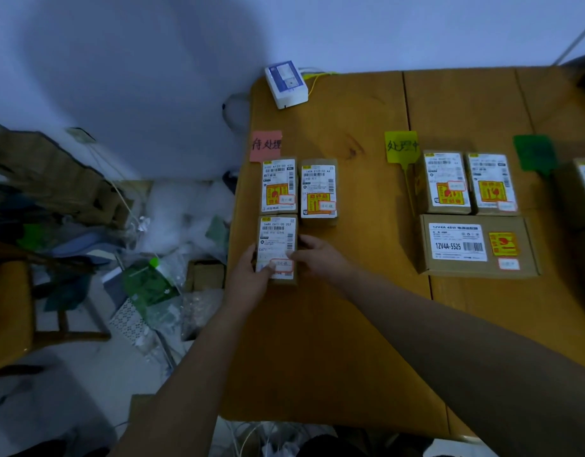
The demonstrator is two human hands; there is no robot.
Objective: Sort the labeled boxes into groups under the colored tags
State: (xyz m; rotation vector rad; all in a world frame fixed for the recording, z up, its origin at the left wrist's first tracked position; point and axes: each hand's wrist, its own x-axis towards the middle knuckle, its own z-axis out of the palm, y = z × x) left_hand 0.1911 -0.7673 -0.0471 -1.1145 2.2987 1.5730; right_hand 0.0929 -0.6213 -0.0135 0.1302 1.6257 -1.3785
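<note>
Box (276, 239) lengthwise toward pink tag (265, 145); left hand (248, 277), right hand (321, 257) fingers (306, 240) pinched on its sides

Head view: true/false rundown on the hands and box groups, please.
1. The left hand and the right hand both hold one small box below the pink tag. True.
2. Four boxes lie by the yellow tag. False: there are three, the two small boxes and a large box.
3. The large box lies nearer the person than the two small boxes. True.
4. No box sits by the green tag. False: a box cut by the right edge lies beside it.
</note>
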